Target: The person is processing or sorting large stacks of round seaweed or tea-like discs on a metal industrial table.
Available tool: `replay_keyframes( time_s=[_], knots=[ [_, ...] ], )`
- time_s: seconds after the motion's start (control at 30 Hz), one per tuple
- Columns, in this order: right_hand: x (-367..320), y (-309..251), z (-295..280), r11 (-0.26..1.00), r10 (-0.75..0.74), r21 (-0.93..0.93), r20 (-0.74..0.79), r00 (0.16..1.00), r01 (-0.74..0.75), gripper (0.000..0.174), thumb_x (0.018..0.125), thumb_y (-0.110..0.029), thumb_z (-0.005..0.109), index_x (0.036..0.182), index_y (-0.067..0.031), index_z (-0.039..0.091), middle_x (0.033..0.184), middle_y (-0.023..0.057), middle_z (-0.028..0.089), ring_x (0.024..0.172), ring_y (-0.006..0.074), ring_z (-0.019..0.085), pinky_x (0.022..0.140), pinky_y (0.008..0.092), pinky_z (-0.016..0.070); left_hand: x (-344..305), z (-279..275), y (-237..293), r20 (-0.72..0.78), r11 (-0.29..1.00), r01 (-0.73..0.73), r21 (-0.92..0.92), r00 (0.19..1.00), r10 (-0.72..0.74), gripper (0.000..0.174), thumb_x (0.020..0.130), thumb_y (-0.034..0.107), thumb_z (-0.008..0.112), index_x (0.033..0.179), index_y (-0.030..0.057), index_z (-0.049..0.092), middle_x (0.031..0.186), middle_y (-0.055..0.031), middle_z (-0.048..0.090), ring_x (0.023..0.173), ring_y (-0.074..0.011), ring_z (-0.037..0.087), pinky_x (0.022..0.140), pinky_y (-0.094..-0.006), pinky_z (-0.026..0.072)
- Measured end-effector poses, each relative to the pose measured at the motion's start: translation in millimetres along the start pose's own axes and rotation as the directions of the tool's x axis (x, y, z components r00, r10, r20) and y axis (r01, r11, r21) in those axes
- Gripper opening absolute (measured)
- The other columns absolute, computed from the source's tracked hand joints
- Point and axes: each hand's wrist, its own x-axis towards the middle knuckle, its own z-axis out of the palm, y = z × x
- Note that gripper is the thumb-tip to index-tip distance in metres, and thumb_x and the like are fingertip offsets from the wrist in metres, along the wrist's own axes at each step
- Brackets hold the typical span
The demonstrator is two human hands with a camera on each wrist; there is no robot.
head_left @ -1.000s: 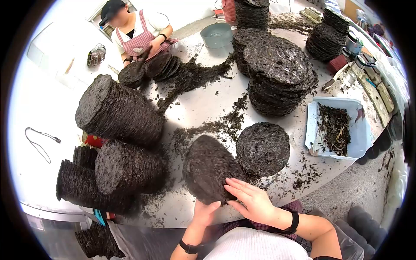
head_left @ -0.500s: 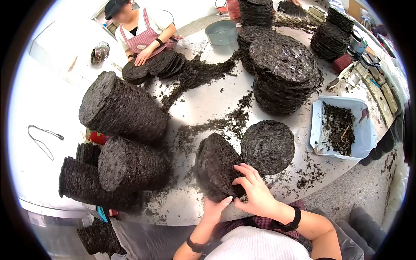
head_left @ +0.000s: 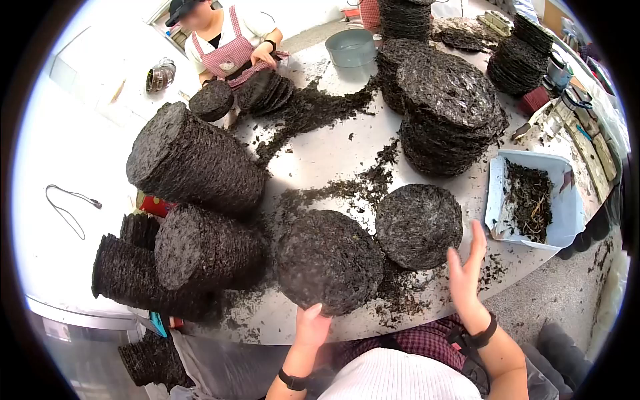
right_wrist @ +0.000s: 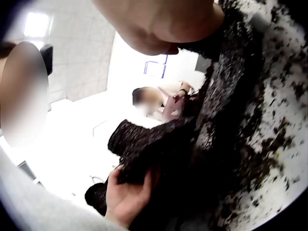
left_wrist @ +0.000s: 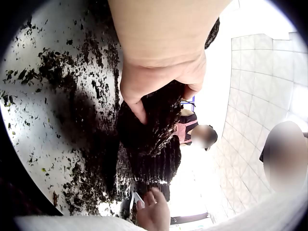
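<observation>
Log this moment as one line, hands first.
left hand holds dark disc | right hand open, at edge of other disc | blue bin holds dark scraps

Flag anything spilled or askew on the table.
Dark flakes lie scattered over the table, outside the light-blue bin; likely spillage. The largest left-hand stack lies tipped on its side, possibly on purpose.

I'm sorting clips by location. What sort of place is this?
Probably a food workshop, perhaps for seaweed: stacks of dark round sheets, loose scraps on the table, and a person in a checked apron.
</observation>
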Motion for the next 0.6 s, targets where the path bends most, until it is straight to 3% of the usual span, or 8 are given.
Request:
replay_keyframes(
  time_s=[0.07,0.1,0.23,0.37,0.4,0.5,0.53,0.6],
  knots=[
    [-7.4,-39.2,-5.9,0.981,-0.163,0.154,0.309,0.937,0.120,0.056,0.081,-0.004,0.065,0.134,-0.0009,0.046,0.133,0.0165,0.051,0.129,0.0340,0.044,0.112,0.0442,0.0287,-3.3,0.1,-0.6,0.019,1.000,0.020,-0.003,1.000,-0.020,0.072,0.075,0.012,0.064,0.142,0.0084,0.037,0.137,-0.0075,0.049,0.128,-0.0277,0.046,0.108,-0.0452,0.0369],
    [-10.6,-49.8,-6.4,0.958,-0.263,0.237,0.509,0.820,0.160,0.055,0.081,-0.007,0.067,0.133,-0.0014,0.048,0.133,0.0161,0.051,0.130,0.0337,0.043,0.112,0.0454,0.0288,-1.8,2.7,-1.8,0.033,1.000,0.014,0.010,0.999,-0.014,0.070,0.075,0.014,0.064,0.140,0.0077,0.039,0.136,-0.0089,0.050,0.127,-0.0289,0.047,0.108,-0.0476,0.0375],
    [-25.2,-96.6,9.8,0.899,-0.425,0.242,0.676,0.602,0.364,0.057,0.081,-0.024,0.072,0.130,-0.0039,0.052,0.137,0.0160,0.050,0.133,0.0332,0.042,0.112,0.0498,0.0296,-1.3,20.6,-1.6,0.096,0.994,-0.020,0.105,0.995,0.009,0.069,0.076,0.017,0.070,0.138,0.0070,0.041,0.135,-0.0108,0.050,0.127,-0.0293,0.048,0.108,-0.0485,0.0385],
    [-29.3,-91.0,19.3,0.937,-0.350,0.273,0.710,0.611,0.220,0.051,0.082,-0.019,0.070,0.127,-0.0023,0.054,0.136,0.0163,0.053,0.129,0.0309,0.047,0.106,0.0419,0.0405,0.5,11.5,0.3,0.150,0.995,-0.026,0.092,0.989,0.011,0.071,0.078,0.017,0.076,0.138,0.0069,0.041,0.136,-0.0101,0.050,0.125,-0.0288,0.049,0.106,-0.0477,0.0402],
    [-27.1,-97.0,16.1,0.928,-0.370,0.241,0.669,0.645,0.283,0.044,0.082,-0.013,0.069,0.123,-0.0018,0.057,0.131,0.0153,0.057,0.122,0.0298,0.055,0.098,0.0380,0.0484,1.3,8.0,-2.7,0.164,0.993,-0.064,0.103,0.985,0.047,0.064,0.081,0.011,0.071,0.138,0.0065,0.042,0.136,-0.0098,0.050,0.124,-0.0288,0.050,0.105,-0.0480,0.0415],
    [-27.4,-85.6,16.9,0.913,-0.406,0.216,0.573,0.712,0.347,0.039,0.082,-0.007,0.066,0.120,-0.0018,0.060,0.124,0.0145,0.062,0.112,0.0287,0.062,0.091,0.0374,0.0529,3.8,8.1,-4.1,0.085,0.990,-0.060,0.127,0.995,0.050,0.060,0.082,0.008,0.066,0.137,0.0069,0.042,0.134,-0.0093,0.051,0.123,-0.0286,0.051,0.104,-0.0482,0.0419],
    [-21.7,-87.2,13.1,0.941,-0.337,0.199,0.517,0.787,0.272,0.035,0.082,-0.001,0.064,0.117,-0.0006,0.062,0.115,0.0151,0.066,0.102,0.0288,0.067,0.085,0.0363,0.0555,5.4,7.9,-3.4,0.055,0.989,-0.071,0.133,0.996,0.064,0.058,0.082,0.008,0.063,0.137,0.0074,0.043,0.132,-0.0092,0.052,0.123,-0.0286,0.051,0.103,-0.0485,0.0429],
    [-14.3,-84.1,-3.4,0.990,0.045,0.100,0.466,0.884,-0.103,0.027,0.089,-0.003,0.060,0.115,0.0018,0.062,0.109,0.0168,0.068,0.088,0.0200,0.069,0.075,0.0303,0.0540,4.2,2.7,-0.6,-0.020,0.991,-0.056,0.119,0.998,0.058,0.058,0.082,0.010,0.062,0.137,0.0081,0.042,0.132,-0.0091,0.052,0.123,-0.0285,0.050,0.102,-0.0489,0.0437]
  ],
)
